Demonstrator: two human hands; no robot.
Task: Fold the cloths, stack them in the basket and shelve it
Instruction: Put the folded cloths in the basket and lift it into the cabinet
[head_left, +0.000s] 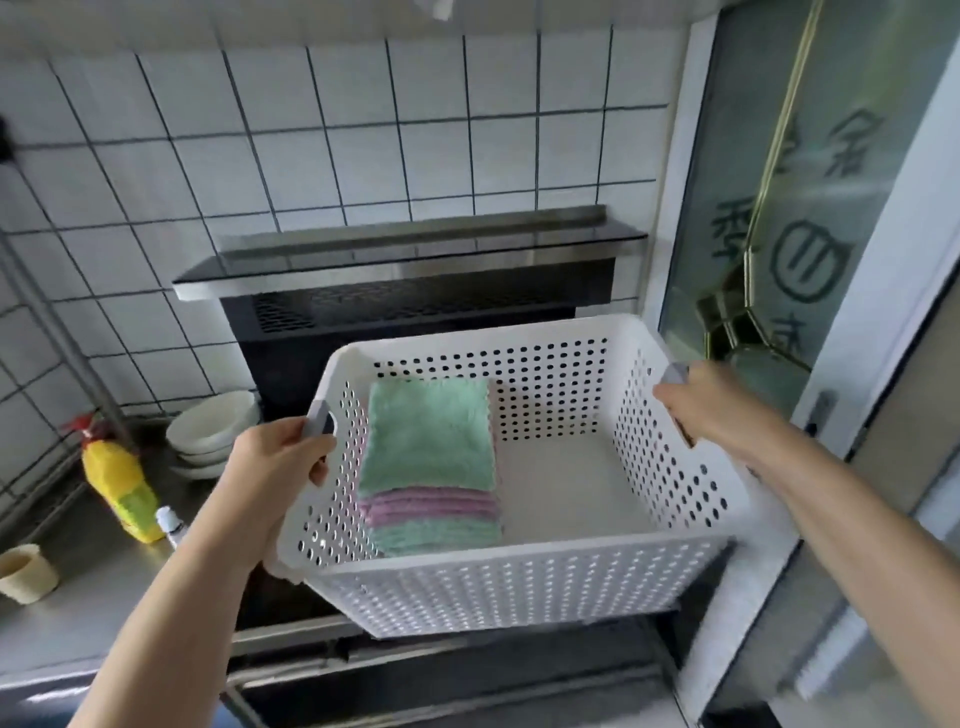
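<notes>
A white perforated plastic basket (519, 587) is held up in the air in front of a black and steel range hood. Inside it, against the left wall, lies a neat stack of folded cloths (431, 462), green on top, with pink and green layers below. The right half of the basket floor is bare. My left hand (275, 467) grips the grey left handle. My right hand (711, 405) grips the right handle.
The range hood (405, 280) stands against a white tiled wall. On the steel counter at the left are a yellow bottle (124, 488), stacked white bowls (213, 431), a small white bottle (171, 525) and a beige cup (26, 571). A glass door (810, 208) is at the right.
</notes>
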